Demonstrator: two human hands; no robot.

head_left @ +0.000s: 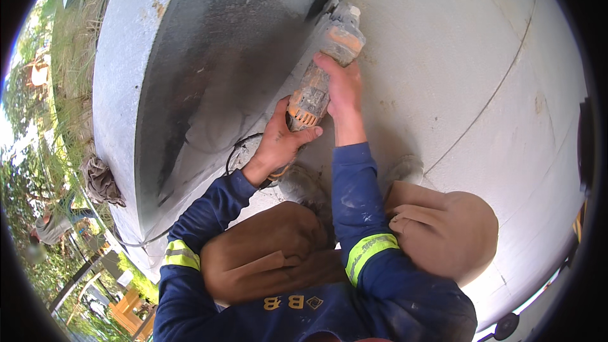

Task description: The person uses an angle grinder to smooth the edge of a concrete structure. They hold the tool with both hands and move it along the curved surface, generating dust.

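Note:
A dusty orange and grey angle grinder (310, 98) is held in both hands, its head pointing up and away from me. My left hand (278, 141) wraps the rear of its body, near the vents. Farther forward, my right hand (342, 87) grips it just behind the gear head. The dark disc (320, 4) stands on edge at the foot of the grey upright slab (240, 38); whether it touches or spins I cannot tell. A black cord (235, 152) runs from the tool's rear beside my left wrist.
Pale grey floor (468, 69) with a thin dark seam (500, 85) lies to the right. My dusty shoes and bent knees are close below the tool. A crumpled brown cloth (101, 180) sits by the slab's outer edge. Beyond are plants and another person (54, 227).

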